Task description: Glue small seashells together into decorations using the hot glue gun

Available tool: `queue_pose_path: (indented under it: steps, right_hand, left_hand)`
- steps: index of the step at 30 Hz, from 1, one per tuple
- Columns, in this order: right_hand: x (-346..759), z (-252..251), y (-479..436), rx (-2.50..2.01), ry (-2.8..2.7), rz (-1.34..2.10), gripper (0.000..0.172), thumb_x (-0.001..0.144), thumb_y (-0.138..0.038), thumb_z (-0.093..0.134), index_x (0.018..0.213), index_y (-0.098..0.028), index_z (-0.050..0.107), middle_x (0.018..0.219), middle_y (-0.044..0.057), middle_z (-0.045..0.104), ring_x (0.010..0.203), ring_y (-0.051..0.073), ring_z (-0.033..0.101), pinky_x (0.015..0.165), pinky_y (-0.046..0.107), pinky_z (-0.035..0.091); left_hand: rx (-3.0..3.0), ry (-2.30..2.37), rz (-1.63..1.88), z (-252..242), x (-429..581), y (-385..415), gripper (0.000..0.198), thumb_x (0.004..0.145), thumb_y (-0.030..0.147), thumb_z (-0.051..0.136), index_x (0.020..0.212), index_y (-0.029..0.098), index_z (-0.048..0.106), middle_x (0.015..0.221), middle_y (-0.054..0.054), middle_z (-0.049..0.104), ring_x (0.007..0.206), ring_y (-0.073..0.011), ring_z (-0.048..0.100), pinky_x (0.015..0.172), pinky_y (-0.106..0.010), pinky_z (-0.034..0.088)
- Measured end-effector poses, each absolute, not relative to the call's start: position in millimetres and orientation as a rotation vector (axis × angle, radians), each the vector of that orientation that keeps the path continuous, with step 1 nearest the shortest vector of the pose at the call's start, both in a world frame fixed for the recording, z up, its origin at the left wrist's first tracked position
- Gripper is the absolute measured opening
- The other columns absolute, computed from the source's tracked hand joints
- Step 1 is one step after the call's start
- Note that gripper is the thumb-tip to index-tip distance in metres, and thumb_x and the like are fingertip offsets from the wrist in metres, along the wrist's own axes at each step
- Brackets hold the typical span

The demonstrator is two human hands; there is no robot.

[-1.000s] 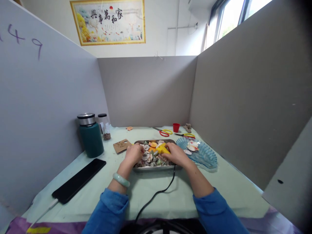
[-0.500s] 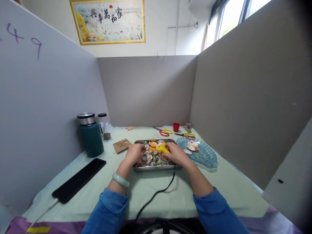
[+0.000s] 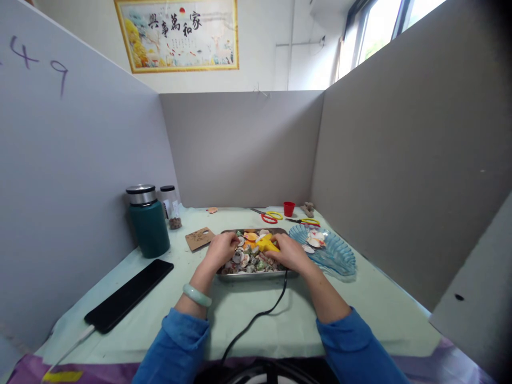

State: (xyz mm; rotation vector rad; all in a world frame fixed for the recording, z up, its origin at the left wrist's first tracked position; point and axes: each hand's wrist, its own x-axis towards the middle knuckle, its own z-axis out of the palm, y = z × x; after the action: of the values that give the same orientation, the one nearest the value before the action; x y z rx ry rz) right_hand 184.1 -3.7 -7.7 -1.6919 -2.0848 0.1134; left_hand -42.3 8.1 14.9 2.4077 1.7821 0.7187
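Observation:
My right hand (image 3: 291, 253) grips a yellow glue gun (image 3: 265, 244) over the right half of a metal tray (image 3: 250, 276). A black cord (image 3: 260, 314) runs from under that hand toward my body. My left hand (image 3: 221, 249), with a pale green bangle on its wrist, is over the tray's left side, fingers pinched together; anything between them is too small to tell. The nozzle points left, toward the left fingertips. Many small seashells (image 3: 250, 258) fill the tray, with a few orange and white ones (image 3: 250, 236) at the back.
A blue glass dish (image 3: 340, 256) holding shells stands right of the tray. Behind are two scissors (image 3: 272, 216) (image 3: 306, 221) and a red cup (image 3: 288, 208). On the left are a brown card (image 3: 199, 239), a green flask (image 3: 149, 224), a jar (image 3: 170, 208) and a phone (image 3: 130, 296).
Both hands stay almost where they were over the tray. The whole view has shifted very slightly; nothing is visibly picked up or let go.

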Motion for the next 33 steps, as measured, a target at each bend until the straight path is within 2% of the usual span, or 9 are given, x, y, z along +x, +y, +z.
queue_pose_path:
  steps: [6,12,14,17,21,25,29,33]
  right_hand:
    - [185.5,-4.7,-4.1,-1.591,-1.999,0.072,0.040,0.078,-0.051,0.062,0.099,-0.017,0.063,0.099,0.009,0.063,0.085,0.020,0.059,0.070,0.027,0.039]
    - [175.6,3.8,-12.8,-1.080,-1.997,0.221,0.027,0.087,-0.035,0.056,0.110,-0.022,0.062,0.106,0.005,0.062,0.089,0.016,0.058,0.080,0.026,0.043]
    - [171.1,5.9,-16.7,-0.984,-2.026,0.239,0.022,0.088,-0.029,0.055,0.106,-0.022,0.065,0.103,0.005,0.063,0.090,0.016,0.058,0.083,0.026,0.042]
    - [167.5,7.5,-20.2,-0.958,-2.050,0.259,0.016,0.087,-0.027,0.057,0.097,-0.020,0.068,0.095,0.004,0.063,0.086,0.015,0.058,0.081,0.026,0.042]
    - [167.2,5.6,-18.6,-0.892,-2.050,0.265,0.017,0.084,-0.027,0.062,0.097,-0.020,0.069,0.093,0.004,0.064,0.085,0.016,0.058,0.078,0.026,0.043]
    - [168.5,-1.2,-12.2,-0.891,-2.035,0.187,0.015,0.087,-0.022,0.056,0.086,-0.019,0.071,0.083,0.005,0.066,0.076,0.015,0.059,0.073,0.026,0.043]
    - [170.3,-7.3,-7.1,-0.898,-2.045,0.094,0.015,0.087,-0.022,0.057,0.083,-0.020,0.072,0.082,0.005,0.068,0.077,0.016,0.060,0.073,0.027,0.043]
    - [170.6,-8.1,-8.4,-0.870,-2.181,0.095,0.012,0.085,-0.030,0.063,0.084,-0.022,0.072,0.082,0.003,0.071,0.078,0.016,0.062,0.072,0.026,0.043]
  left_hand:
    - [2.295,1.703,0.942,18.0,-39.3,6.3,0.021,0.082,0.018,0.048,0.087,0.017,0.069,0.080,-0.005,0.070,0.073,-0.0158,0.060,0.069,-0.025,0.041]
    - [2.205,1.352,1.045,16.7,-30.3,1.3,0.019,0.082,0.027,0.049,0.084,0.017,0.066,0.072,-0.001,0.067,0.064,-0.0123,0.055,0.061,-0.022,0.040]
    - [2.185,1.284,1.035,15.3,-28.8,0.7,0.020,0.081,0.029,0.050,0.083,0.016,0.065,0.073,-0.001,0.066,0.064,-0.0119,0.055,0.060,-0.022,0.041]
    - [2.136,1.212,1.032,13.6,-28.8,1.5,0.021,0.080,0.033,0.051,0.080,0.016,0.063,0.072,-0.001,0.065,0.063,-0.0116,0.054,0.059,-0.022,0.041]
    - [1.958,1.032,1.054,13.4,-28.6,2.5,0.024,0.079,0.038,0.054,0.081,0.015,0.060,0.067,-0.001,0.062,0.059,-0.0111,0.052,0.057,-0.023,0.042]
    - [1.791,0.857,1.050,16.0,-26.9,-0.1,0.027,0.075,0.041,0.061,0.080,0.014,0.058,0.064,-0.001,0.062,0.057,-0.0107,0.052,0.056,-0.023,0.042]
    - [1.657,0.780,1.127,18.2,-28.5,-1.0,0.031,0.074,0.042,0.066,0.081,0.013,0.058,0.063,-0.002,0.063,0.057,-0.0109,0.054,0.057,-0.023,0.042]
    - [1.546,0.853,1.259,15.4,-31.5,5.0,0.032,0.071,0.042,0.068,0.080,0.013,0.057,0.058,0.000,0.060,0.053,-0.0097,0.052,0.053,-0.022,0.040]
